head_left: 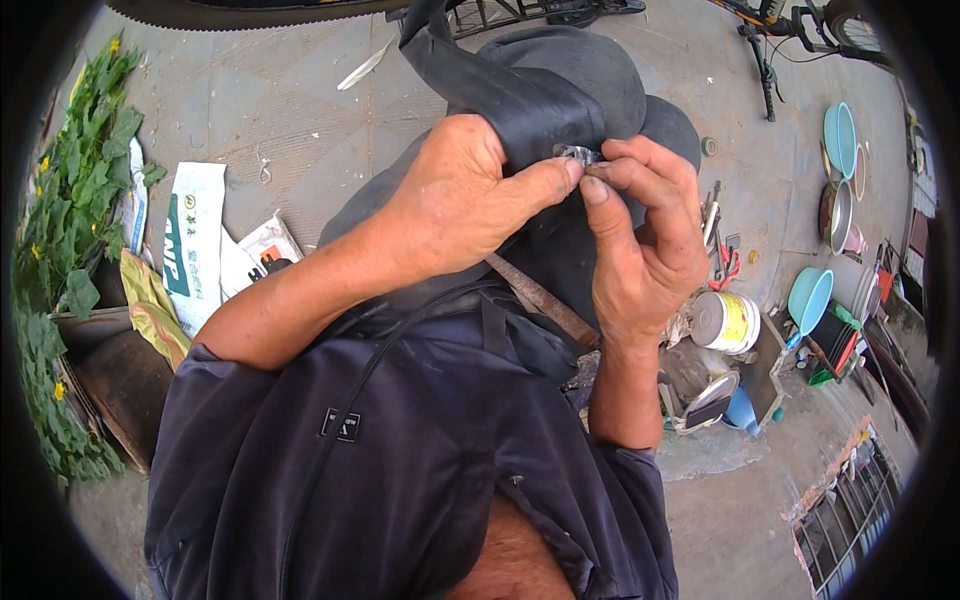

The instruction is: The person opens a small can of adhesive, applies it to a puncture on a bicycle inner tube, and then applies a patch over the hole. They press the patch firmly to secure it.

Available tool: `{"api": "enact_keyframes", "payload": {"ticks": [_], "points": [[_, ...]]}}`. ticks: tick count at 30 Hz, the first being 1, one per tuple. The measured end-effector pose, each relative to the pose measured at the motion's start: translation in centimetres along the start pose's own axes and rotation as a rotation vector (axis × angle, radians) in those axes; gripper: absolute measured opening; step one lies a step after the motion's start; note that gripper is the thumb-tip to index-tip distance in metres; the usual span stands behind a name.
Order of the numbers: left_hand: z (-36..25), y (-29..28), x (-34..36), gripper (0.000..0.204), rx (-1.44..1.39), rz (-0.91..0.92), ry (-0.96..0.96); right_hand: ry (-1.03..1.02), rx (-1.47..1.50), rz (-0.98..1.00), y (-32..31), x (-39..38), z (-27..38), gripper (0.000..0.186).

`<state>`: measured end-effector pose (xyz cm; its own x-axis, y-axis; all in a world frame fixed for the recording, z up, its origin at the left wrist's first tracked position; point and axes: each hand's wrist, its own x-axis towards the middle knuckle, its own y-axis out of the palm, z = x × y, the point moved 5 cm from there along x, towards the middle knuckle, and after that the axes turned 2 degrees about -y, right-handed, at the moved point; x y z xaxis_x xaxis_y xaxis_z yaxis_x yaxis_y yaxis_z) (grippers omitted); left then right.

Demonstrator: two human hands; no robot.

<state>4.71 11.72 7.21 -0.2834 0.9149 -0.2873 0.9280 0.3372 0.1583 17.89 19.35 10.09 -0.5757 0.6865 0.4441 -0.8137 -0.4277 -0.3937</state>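
Note:
A black rubber inner tube lies folded over my lap, its flattened end raised between my hands. My left hand is closed around that end, the thumb pressed down on top. A small shiny, crinkled piece of film sits on the rubber by the left thumb tip. My right hand pinches at the film's edge with thumb and forefinger, its other fingers curled. The fingertips partly hide the film. Below the hands, a flat brown, rusty-looking bar lies across my lap.
To the right stand a white bucket with a yellow label, a metal box of tools and blue basins. A floor grate is at lower right. Leafy plants and a white sack line the left; a bicycle stands far right.

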Motion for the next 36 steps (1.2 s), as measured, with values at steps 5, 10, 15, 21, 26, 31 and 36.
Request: {"api": "enact_keyframes", "payload": {"ticks": [5,10,15,21,26,31,36], "points": [[0.1,0.1,-0.1,0.013,-0.057,0.010,-0.017,-0.019,-0.035,-0.013,0.0,-0.1,0.2,0.017],[0.2,0.0,-0.1,0.013,-0.026,0.034,-0.054,0.081,0.098,-0.090,0.1,-0.1,-1.0,0.014],[0.1,0.1,0.0,0.013,-0.010,0.030,-0.053,0.100,0.107,-0.060,0.6,1.2,-1.6,0.014],[-0.2,0.0,0.0,0.013,0.038,0.023,-0.057,0.129,0.214,-0.110,-0.8,2.3,-2.0,0.020],[-0.5,0.1,0.0,0.012,0.019,0.026,-0.034,-0.077,-0.062,0.117,-0.9,3.9,0.3,0.028],[-0.5,0.0,0.0,0.013,0.015,0.036,-0.049,-0.308,-0.258,0.182,-0.7,3.8,0.4,0.027],[-0.3,0.0,0.0,0.013,0.038,0.019,-0.048,-0.259,-0.269,0.199,-0.7,3.2,0.6,0.023]]}}
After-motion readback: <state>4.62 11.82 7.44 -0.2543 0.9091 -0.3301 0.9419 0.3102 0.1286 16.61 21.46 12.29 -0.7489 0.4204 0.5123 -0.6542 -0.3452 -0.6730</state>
